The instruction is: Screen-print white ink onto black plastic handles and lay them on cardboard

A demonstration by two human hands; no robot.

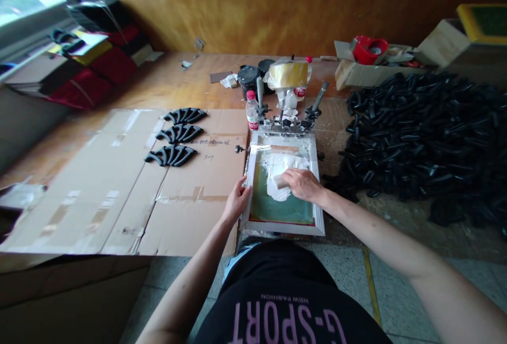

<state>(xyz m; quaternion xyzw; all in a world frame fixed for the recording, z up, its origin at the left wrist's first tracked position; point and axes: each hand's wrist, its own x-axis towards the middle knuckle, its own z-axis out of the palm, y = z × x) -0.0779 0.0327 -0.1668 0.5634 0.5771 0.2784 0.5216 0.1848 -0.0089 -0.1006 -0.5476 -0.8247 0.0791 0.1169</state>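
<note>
Shirt; right hand around probable scraper

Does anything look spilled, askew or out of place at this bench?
No clear spill stands out: the thick white paste sits inside the white rectangular frame. The untidiest spot is the jumbled heap of shiny black pieces at the right, which looks odd against the three orderly rows of curved black pieces on the flattened brown cardboard.

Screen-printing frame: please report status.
Left hand at screen-printing frame, left side. Right hand gripping scraper in white paste. Wooden strip at far end.
</note>
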